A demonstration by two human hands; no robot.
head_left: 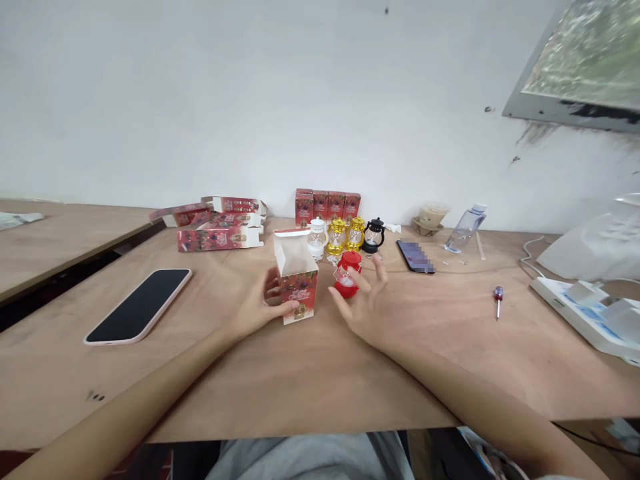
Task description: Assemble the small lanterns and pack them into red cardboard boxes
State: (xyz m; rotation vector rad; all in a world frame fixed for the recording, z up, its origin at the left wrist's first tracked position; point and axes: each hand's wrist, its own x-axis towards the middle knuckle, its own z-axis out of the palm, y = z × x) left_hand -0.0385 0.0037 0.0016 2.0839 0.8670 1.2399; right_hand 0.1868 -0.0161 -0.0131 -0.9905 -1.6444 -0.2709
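Observation:
My left hand point(267, 300) grips a red printed gift box point(299, 293) that stands upright on the table with its white top flaps raised. Just right of the box is a small red lantern point(346, 283), upright on the tabletop. Beside the lantern, my right hand point(365, 307) has its fingers spread and holds nothing; whether a fingertip touches the lantern I cannot tell. Behind stand a white lantern point(317, 239), two gold lanterns point(337, 237) and a black lantern point(373, 236) in a row.
Closed red boxes point(320, 205) stand against the wall, and flattened boxes point(220, 233) lie at back left. Phones rest at left point(140, 307) and right point(415, 256). Further right are a water bottle point(465, 230), a cup point(433, 215), a screwdriver point(498, 300) and a power strip point(575, 313).

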